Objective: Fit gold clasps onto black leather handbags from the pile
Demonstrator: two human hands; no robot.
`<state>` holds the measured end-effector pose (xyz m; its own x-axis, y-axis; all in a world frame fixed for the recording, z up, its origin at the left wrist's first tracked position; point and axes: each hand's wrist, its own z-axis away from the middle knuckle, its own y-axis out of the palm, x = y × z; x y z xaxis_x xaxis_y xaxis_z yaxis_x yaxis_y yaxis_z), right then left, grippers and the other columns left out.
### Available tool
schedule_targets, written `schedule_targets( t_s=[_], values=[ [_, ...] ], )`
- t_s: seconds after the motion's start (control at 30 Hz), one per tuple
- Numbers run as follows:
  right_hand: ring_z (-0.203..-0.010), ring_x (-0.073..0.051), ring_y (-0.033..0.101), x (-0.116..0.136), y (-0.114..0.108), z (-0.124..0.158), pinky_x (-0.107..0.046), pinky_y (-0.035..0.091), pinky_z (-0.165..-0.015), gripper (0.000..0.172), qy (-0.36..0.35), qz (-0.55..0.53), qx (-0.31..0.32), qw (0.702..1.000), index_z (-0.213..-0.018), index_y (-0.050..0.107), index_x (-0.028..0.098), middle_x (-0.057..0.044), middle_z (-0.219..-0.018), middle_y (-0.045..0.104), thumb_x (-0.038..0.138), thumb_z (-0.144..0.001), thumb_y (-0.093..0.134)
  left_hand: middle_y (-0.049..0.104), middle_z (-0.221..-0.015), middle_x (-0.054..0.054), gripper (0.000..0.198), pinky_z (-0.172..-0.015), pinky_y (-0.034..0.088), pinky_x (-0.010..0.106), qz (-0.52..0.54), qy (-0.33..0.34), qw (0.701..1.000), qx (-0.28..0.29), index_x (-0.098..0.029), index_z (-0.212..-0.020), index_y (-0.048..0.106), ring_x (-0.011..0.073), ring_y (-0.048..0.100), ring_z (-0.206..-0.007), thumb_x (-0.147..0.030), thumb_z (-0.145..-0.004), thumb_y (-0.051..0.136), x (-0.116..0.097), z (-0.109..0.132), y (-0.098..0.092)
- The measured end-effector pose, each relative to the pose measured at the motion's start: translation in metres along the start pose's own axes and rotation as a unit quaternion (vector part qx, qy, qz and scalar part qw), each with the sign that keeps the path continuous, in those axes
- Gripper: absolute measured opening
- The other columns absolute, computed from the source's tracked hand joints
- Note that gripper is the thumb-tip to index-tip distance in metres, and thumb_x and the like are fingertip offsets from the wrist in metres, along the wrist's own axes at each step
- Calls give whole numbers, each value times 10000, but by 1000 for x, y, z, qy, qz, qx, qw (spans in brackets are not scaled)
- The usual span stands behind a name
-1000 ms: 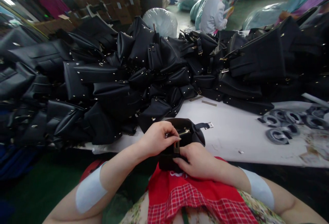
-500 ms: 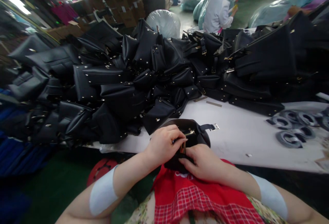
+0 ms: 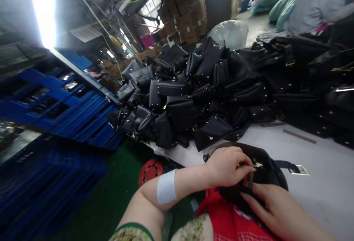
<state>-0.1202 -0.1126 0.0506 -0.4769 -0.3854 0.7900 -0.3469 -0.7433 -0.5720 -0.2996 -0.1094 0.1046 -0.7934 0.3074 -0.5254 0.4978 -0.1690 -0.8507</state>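
While both hands pinch the small black handbag (image 3: 260, 182) at the desk (image 3: 326, 182) edge, left hand (image 3: 228, 167) on its clasp, right hand (image 3: 279, 211) below, it looks soft, light; grip by the rim.

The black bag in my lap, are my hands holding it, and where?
Yes. The left hand pinches the gold metal fitting at the top of the black bag; the right hand grips its near side.

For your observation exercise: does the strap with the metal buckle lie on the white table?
Yes: the strap and its buckle rest flat on the white table.
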Motion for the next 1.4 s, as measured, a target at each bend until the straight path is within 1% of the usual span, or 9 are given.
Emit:
schedule_targets(
  t_s=[0.13, 0.27, 0.57, 0.7, 0.83, 0.93, 1.1, 1.27, 1.4],
  values=[
    [-680, -206, 629, 5, -4, -3, -290, 366, -600, 336, 22, 28, -31, 999, -720, 642, 190, -62, -748, 698, 361, -913, 426, 643, -849, 32, 162, -764, 472, 268, 43, -8, 998, 39, -165, -793, 649, 163, 596, -825, -269, -888, 569, -3, 5, 2],
    [-659, -174, 598, -3, -5, -5, -267, 365, -605, 349, 30, -25, -58, 998, -727, 634, 167, -52, -726, 681, 372, -919, 427, 617, -821, 19, 72, -739, 446, 265, 114, -20, 991, 63, -169, -792, 600, 154, 570, -789, -186, -859, 579, -3, 19, 6],
    [-573, -116, 511, -6, -8, -5, -233, 295, -538, 286, 31, -61, -79, 994, -676, 606, 156, -10, -638, 620, 314, -886, 493, 638, -912, 25, 172, -789, 446, 272, 285, -131, 947, -77, -168, -882, 577, 137, 583, -835, -264, -952, 453, 14, 28, 13],
    [-551, -108, 507, -1, -10, -6, -231, 291, -537, 269, 22, -30, -71, 997, -701, 626, 161, -12, -638, 634, 306, -885, 496, 653, -872, 20, 117, -779, 446, 272, 248, -134, 955, -94, -173, -892, 639, 145, 594, -828, -254, -898, 555, 16, 19, 14],
    [-569, -126, 531, 6, -10, -7, -248, 289, -552, 263, 20, 27, -58, 998, -715, 639, 162, -35, -657, 662, 316, -878, 501, 647, -867, 17, 199, -706, 443, 256, 211, -82, 973, -51, -197, -995, 701, 137, 577, -768, -235, -800, 681, 19, 6, 10],
    [-587, -139, 554, 8, -10, -7, -262, 277, -555, 263, 22, 65, -54, 996, -724, 646, 164, -48, -681, 681, 328, -874, 504, 632, -800, 18, 117, -622, 427, 241, 217, -70, 973, -25, -185, -876, 733, 124, 552, -689, -250, -787, 695, 21, -2, 6],
    [-620, -150, 588, 10, -8, -7, -271, 284, -568, 253, 12, 74, -50, 996, -751, 656, 169, -55, -726, 702, 325, -875, 500, 645, -759, 27, 52, -621, 439, 240, 250, -81, 965, 4, -159, -763, 730, 133, 578, -696, -200, -769, 699, 22, -10, 4],
    [-629, -146, 599, 11, -5, -6, -268, 291, -566, 224, 11, 18, -54, 998, -726, 643, 175, -31, -727, 694, 272, -865, 497, 631, -741, 23, 80, -675, 445, 259, 175, -72, 981, -34, -152, -678, 670, 144, 579, -730, -147, -752, 699, 11, -8, 5],
    [-578, -137, 564, 9, -1, -6, -266, 280, -539, 221, 3, -20, -64, 998, -683, 613, 179, -14, -673, 664, 249, -855, 492, 615, -826, 41, 89, -685, 453, 289, 63, -56, 994, -68, -160, -727, 623, 169, 576, -784, -149, -814, 613, 1, 1, 13]
  ],
)
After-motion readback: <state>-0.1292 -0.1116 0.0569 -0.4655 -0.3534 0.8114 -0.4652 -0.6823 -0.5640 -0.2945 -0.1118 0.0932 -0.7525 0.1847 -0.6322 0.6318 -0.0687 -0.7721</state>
